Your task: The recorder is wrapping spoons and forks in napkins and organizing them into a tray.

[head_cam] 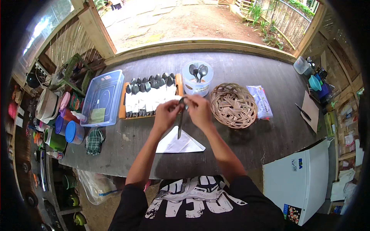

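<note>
My left hand [166, 115] and my right hand [199, 111] meet over the table, fingers pinching the upper end of dark cutlery [179, 125]. Its handle points down toward me. Fingers partly cover the heads, so I cannot tell how many pieces there are. Beneath lies a white paper napkin [179, 144] folded into a triangle. Beyond my left hand, a wooden tray [122, 111] carries rows of black spoons and forks wrapped in white napkins [150, 98]. Just past my fingers stands a clear plastic tub [198, 88] with black spoons and a fork [199, 72] upright in it.
To the right sit a woven basket [233, 105] and a tissue pack [259, 101]. A clear plastic box [102, 95], lidded jars [74, 132] and a checked cloth [94, 141] are left. A knife [303, 112] lies on a board [310, 112] far right, beyond a white appliance [294, 176].
</note>
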Tool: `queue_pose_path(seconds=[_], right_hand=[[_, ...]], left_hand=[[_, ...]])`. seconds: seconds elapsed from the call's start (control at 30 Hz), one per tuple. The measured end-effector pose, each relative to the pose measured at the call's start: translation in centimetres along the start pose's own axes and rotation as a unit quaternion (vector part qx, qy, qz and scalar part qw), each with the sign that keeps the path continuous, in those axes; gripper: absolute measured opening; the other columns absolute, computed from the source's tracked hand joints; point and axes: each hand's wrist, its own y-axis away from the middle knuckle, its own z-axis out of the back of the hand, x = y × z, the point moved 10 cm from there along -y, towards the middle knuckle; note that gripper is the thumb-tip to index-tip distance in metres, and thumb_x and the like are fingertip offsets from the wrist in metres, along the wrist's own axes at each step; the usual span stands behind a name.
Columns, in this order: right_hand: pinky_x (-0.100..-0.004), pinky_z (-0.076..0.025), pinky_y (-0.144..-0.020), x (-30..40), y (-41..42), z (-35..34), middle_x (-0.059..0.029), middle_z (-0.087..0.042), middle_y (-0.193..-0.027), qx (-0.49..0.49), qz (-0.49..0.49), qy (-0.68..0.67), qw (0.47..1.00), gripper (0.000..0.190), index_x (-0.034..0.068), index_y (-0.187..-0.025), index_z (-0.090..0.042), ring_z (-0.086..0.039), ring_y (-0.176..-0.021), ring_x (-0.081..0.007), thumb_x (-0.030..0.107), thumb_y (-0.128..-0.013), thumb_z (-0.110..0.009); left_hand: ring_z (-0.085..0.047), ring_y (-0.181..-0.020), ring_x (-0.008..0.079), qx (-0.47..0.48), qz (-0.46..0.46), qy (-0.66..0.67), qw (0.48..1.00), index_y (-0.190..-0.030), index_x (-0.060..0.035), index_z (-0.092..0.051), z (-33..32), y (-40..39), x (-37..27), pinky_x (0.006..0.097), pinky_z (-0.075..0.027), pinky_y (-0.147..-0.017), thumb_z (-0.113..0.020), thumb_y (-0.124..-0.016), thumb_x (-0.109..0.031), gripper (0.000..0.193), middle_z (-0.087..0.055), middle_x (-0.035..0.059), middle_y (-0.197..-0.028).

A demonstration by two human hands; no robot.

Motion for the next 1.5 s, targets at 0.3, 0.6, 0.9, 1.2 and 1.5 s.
queue_pose_path(seconds=[0.3, 0.6, 0.9, 1.2, 1.5], right_hand=[[-0.0266, -0.053, -0.065, -8.2, 7.6, -6.6, -0.0071, -0.074, -0.081, 0.089, -0.163, -0.064, 0.981, 0.015, -0.002, -0.097, -0.072, -0.066, -0.07, -0.0092, 0.009, -0.086, -0.075], [-0.0286, -0.055, -0.069, -9.2, 7.8, -7.3, -0.0094, -0.074, -0.084, 0.117, -0.13, -0.019, 0.984, 0.022, 0.0, -0.101, -0.071, -0.069, -0.072, -0.0151, 0.007, -0.081, -0.078], [-0.0319, -0.055, -0.071, -9.8, 8.3, -7.5, -0.01, -0.071, -0.084, 0.132, -0.143, -0.022, 0.981, 0.025, 0.002, -0.101, -0.07, -0.069, -0.074, -0.0205, 0.007, -0.078, -0.079], [-0.0318, -0.054, -0.069, -9.0, 8.2, -7.3, -0.0116, -0.071, -0.085, 0.139, -0.134, -0.003, 0.981, 0.025, 0.0, -0.1, -0.07, -0.069, -0.073, -0.0197, 0.008, -0.079, -0.079], [-0.0324, -0.054, -0.067, -5.7, 6.2, -3.3, -0.0129, -0.07, -0.089, 0.02, -0.073, -0.035, 0.997, 0.017, -0.001, -0.099, -0.07, -0.07, -0.075, -0.0217, 0.007, -0.085, -0.075]], left_hand=[[-0.073, -0.081, 0.0163, -0.02, 0.144, -0.024, 0.989, -0.103, 0.0007, -0.074, -0.2, 7.6, 8.2, 0.0299, -0.056, -0.075, -0.077, -0.085, -0.015, 0.024, -0.077, 0.0111, -0.089], [-0.07, -0.078, 0.0234, -0.06, 0.101, -0.122, 0.985, -0.102, -0.005, -0.077, 0.6, 7.6, 8.7, 0.0339, -0.054, -0.071, -0.082, -0.08, -0.023, 0.028, -0.071, 0.0099, -0.089], [-0.069, -0.075, 0.0224, -0.063, 0.114, -0.14, 0.981, -0.102, -0.0056, -0.077, 0.5, 7.7, 8.9, 0.034, -0.053, -0.069, -0.082, -0.079, -0.022, 0.029, -0.07, 0.009, -0.087], [-0.069, -0.074, 0.0202, -0.071, 0.093, -0.117, 0.986, -0.103, -0.0042, -0.076, 0.9, 7.9, 8.5, 0.0321, -0.053, -0.069, -0.082, -0.08, -0.022, 0.029, -0.071, 0.0091, -0.088], [-0.065, -0.07, 0.0161, -0.116, 0.068, -0.047, 0.99, -0.1, -0.0017, -0.075, 3.2, 5.8, 5.8, 0.0297, -0.051, -0.065, -0.078, -0.087, -0.018, 0.021, -0.072, 0.0098, -0.09]])
